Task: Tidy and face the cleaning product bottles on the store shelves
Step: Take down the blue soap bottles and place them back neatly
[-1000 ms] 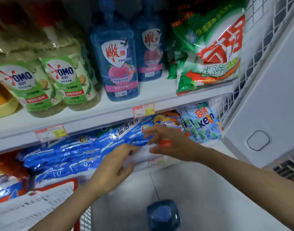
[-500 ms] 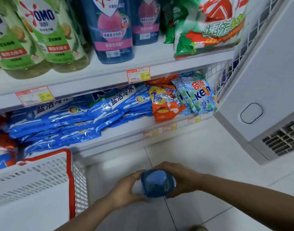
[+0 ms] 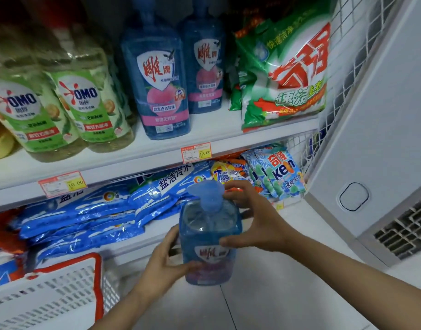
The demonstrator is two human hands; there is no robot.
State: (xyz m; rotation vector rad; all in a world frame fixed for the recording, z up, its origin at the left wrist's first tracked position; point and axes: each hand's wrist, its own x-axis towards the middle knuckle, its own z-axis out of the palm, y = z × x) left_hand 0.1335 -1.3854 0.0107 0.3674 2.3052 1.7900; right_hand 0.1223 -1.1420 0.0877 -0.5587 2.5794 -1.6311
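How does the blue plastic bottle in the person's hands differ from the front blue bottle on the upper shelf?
The held blue bottle is gripped by the left hand and right hand; the front shelf bottle stands untouched on the white upper shelf. Thumbs partly cover the held bottle's label; the shelf bottle's label shows in full. Both are clear blue plastic with a red-lettered shield label.

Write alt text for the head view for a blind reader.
Two hands hold a blue pump bottle, the left hand low on its side, the right hand at its shoulder. Two matching blue bottles stand on the store's upper shelf beside green OMO bottles.
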